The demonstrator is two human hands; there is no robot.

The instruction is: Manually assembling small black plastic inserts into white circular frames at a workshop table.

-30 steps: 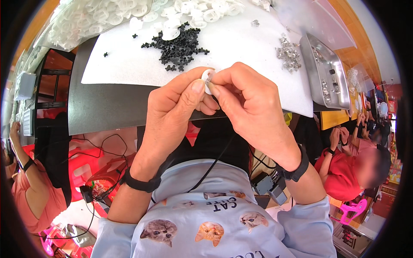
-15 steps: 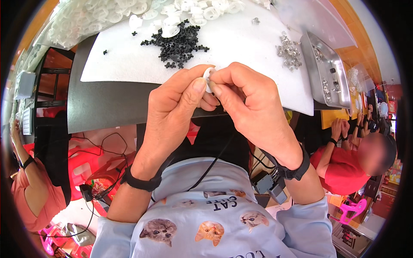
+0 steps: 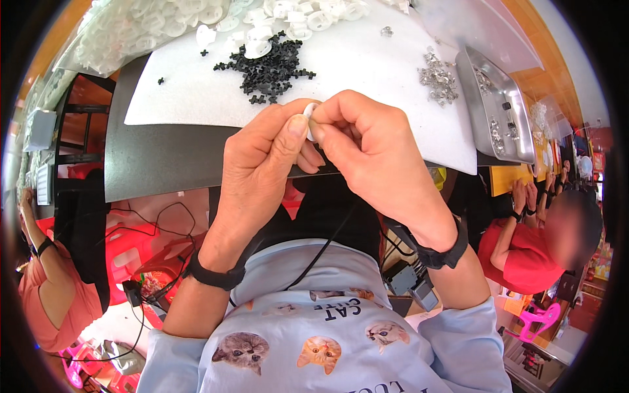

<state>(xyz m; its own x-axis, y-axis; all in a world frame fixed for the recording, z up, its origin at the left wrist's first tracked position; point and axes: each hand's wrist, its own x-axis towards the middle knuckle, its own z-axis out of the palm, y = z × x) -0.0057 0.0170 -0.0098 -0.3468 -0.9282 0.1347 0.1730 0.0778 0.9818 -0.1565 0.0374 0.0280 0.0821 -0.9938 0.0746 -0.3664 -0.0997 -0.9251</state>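
Pinching small white part (image 3: pixel 310 112) between left hand (image 3: pixel 262 164) and right hand (image 3: pixel 373 154), both clamped; risking slipping, dropping off near table (image 3: pixel 164 164) edge.

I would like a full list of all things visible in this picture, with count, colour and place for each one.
small white part: one, white, pinched between both hands
black cross pieces: heap, black, on the sheet
white sheet: one, white, over the dark table
white round parts: many, white, far edge
metal bits: small heap, silver, right on the sheet
metal tray: one, silver, right edge
dark table: one, grey
other people: two, right and left
wristbands: two, black
left hand: one, centre
right hand: one, centre
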